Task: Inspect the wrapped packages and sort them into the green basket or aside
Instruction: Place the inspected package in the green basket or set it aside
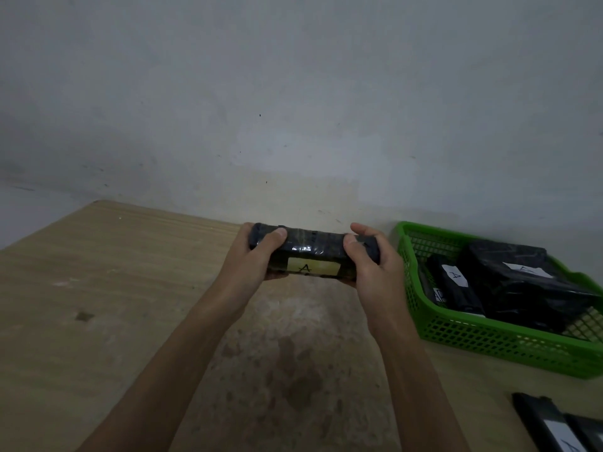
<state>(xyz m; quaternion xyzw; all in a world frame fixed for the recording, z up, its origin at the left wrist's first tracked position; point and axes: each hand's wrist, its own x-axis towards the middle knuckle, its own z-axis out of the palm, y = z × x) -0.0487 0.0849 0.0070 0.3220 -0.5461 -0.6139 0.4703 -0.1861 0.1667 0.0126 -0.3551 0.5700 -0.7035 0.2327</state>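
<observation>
The stained wooden table (98,288) met a pale grey wall (228,93), and left of the green basket (489,339), with wrapped packages (522,288) inside, the left hand (251,259) and the right hand (375,272) each gripped one end of a black package (310,251) labelled A.

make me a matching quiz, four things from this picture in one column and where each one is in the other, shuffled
1 held package
2 green basket
3 biggest black package
4 cut-off package

a inside the basket
b on the table, right side
c bottom right corner of view, outside the basket
d gripped by left hand and right hand

Pairs: 1-d, 2-b, 3-a, 4-c
</observation>
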